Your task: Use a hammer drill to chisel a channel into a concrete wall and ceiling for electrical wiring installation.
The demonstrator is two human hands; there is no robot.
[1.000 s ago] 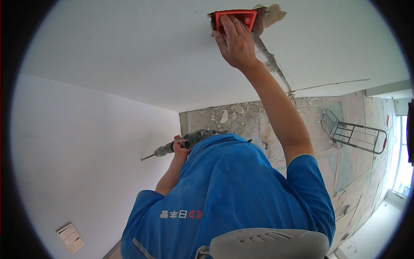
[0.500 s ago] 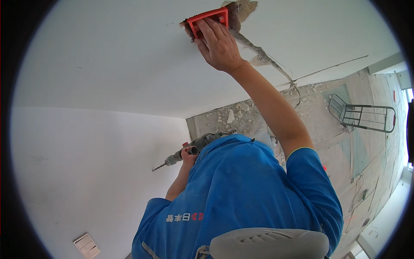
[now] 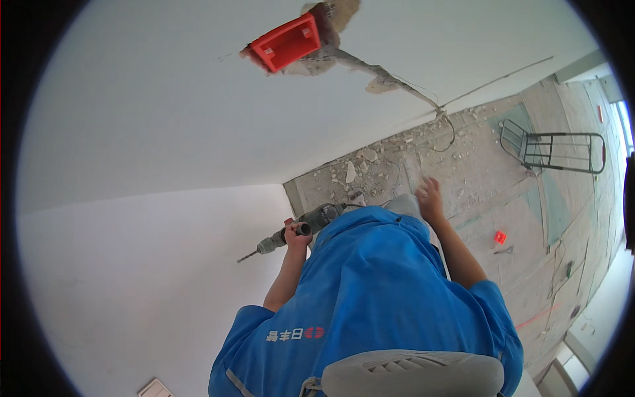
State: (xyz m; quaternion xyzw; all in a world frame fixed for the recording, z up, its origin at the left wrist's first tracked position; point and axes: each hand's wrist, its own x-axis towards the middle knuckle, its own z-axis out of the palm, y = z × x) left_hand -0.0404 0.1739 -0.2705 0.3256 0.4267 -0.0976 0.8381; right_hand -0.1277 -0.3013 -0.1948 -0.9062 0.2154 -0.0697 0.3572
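Observation:
My left hand (image 3: 297, 235) is closed around the side handle of a dark green hammer drill (image 3: 323, 217). Its long bit points left, beside the white wall. My right hand (image 3: 430, 197) hangs low by my right leg, slightly blurred, fingers loosely apart and nothing visible in them. Up on the wall, a red plastic electrical back box (image 3: 291, 45) sits tilted in a rough broken-out hole, and no hand touches it. From the hole a chiselled groove (image 3: 377, 71) runs down to the right toward the floor.
Rubble (image 3: 360, 171) lies along the foot of the wall. A loose cable (image 3: 452, 135) hangs at the groove's lower end. Farther right are a folding hand truck (image 3: 562, 151) and a small red box (image 3: 500, 237) on the floor. A white switch plate (image 3: 155, 389) is at lower left.
My right hand has let go of the red box on the wall and dropped to my side. The box remains in the hole. My left hand keeps holding the drill; the view has shifted slightly.

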